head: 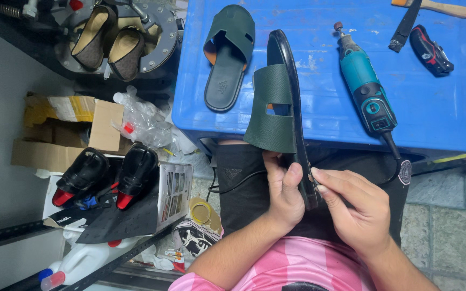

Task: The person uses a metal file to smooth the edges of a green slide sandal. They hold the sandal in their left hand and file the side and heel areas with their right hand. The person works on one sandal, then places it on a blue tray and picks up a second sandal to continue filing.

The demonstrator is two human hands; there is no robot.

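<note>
A dark green slide sandal (278,105) stands on its edge, its black sole turned toward the right, heel end over my lap. My left hand (285,188) grips the heel from the left, thumb against the sole edge. My right hand (354,207) holds the same heel from the right, fingertips pressed on the sole's rim. The matching green sandal (228,54) lies flat, sole down, on the blue plastic table (437,108) just left of the held one.
A teal rotary tool (366,89) lies on the table right of the sandal, its cord running down. A brush (405,24), a black-red knife (431,49) and a wooden handle (448,8) are at the top right. Boxes, black shoes (106,175) and bottles crowd the floor at left.
</note>
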